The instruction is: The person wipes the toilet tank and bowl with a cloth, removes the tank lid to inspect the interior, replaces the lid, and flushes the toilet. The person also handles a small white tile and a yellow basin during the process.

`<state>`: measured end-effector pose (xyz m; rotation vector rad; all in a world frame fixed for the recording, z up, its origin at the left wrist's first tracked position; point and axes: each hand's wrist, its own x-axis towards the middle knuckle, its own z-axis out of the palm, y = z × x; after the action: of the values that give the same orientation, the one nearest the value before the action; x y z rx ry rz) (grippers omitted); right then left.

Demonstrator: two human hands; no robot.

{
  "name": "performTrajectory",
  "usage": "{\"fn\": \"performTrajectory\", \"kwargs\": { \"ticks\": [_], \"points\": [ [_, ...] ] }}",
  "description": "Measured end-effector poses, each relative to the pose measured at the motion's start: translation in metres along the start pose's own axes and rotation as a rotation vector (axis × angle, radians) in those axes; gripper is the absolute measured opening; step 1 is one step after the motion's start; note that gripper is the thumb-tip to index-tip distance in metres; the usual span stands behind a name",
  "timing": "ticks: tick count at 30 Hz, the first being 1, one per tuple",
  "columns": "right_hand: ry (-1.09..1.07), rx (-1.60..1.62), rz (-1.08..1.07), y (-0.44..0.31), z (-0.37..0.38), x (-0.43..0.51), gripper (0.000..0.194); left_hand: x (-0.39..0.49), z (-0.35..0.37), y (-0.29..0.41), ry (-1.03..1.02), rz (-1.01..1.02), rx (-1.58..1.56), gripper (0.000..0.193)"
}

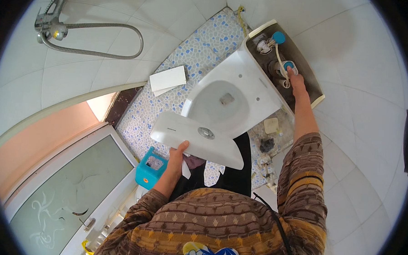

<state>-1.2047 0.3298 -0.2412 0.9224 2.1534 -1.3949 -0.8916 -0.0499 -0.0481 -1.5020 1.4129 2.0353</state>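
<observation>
My left hand [178,157] grips the near edge of a white ceramic cistern lid [180,133], which has a chrome flush button [206,133] set in it. The lid is held over the near rim of a white toilet bowl [195,99]. My right hand [297,84] reaches into the uncovered toilet cistern [319,101], its fingers on the blue-topped flush valve [290,65]. Beside that valve stands a fill valve with a round blue cap [278,37], and a pale tube [279,53] runs between them. My right fingertips partly cover the valve's top.
White rectangular panels [168,78] lie on the pebble-patterned floor [212,42]. A teal plastic stool [149,169] stands at my left, near the frosted glass door [75,190]. A shower hose [139,39] hangs from the left wall. A dark clump [267,145] lies right of the bowl.
</observation>
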Motion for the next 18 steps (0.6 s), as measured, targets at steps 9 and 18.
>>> {"fn": "performTrajectory", "kwargs": {
  "ticks": [9,18],
  "points": [
    [-0.151,0.715,-0.002,0.021,0.010,0.007,0.067,-0.009,0.008,0.003,0.043,-0.050,0.039,0.056],
    [-0.676,0.523,0.144,-0.005,-0.003,0.066,0.055,-0.002,0.014,-0.009,0.030,-0.063,0.017,0.063]
  ]
}}
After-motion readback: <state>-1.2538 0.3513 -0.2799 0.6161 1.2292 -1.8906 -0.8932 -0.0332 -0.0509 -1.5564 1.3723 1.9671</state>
